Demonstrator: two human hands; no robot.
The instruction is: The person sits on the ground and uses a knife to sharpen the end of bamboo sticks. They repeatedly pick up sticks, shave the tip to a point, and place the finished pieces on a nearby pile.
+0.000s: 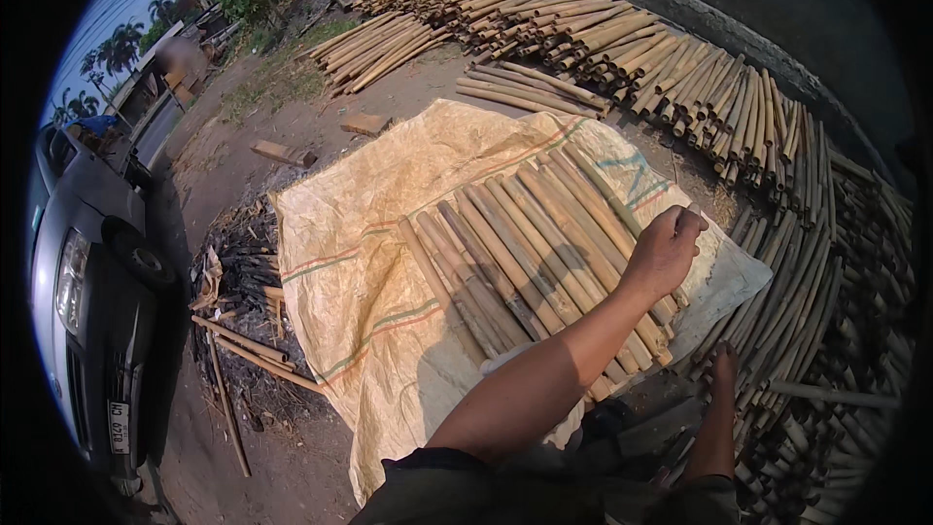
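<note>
A row of cut bamboo poles [530, 243] lies side by side on a spread, pale woven plastic sack [360, 194] with red and green stripes. My left hand [666, 251] is closed above the right part of the sack, by the poles' right side; whether anything is inside its fingers is hidden. Its forearm crosses over the near ends of the poles. Lower and to the right, my right hand [724, 362] is beside the sack's right edge, close to a stack of greyish bamboo [792, 311]. Its fingers are too small and dark to make out.
Long piles of cut bamboo [593, 29] run along the grey wall [758, 19] and curve down the right side. Left of the sack are charred debris [243, 272] and loose sticks [258, 355]. A dark grey car [92, 262] stands at far left. Two wooden blocks [282, 153] lie behind.
</note>
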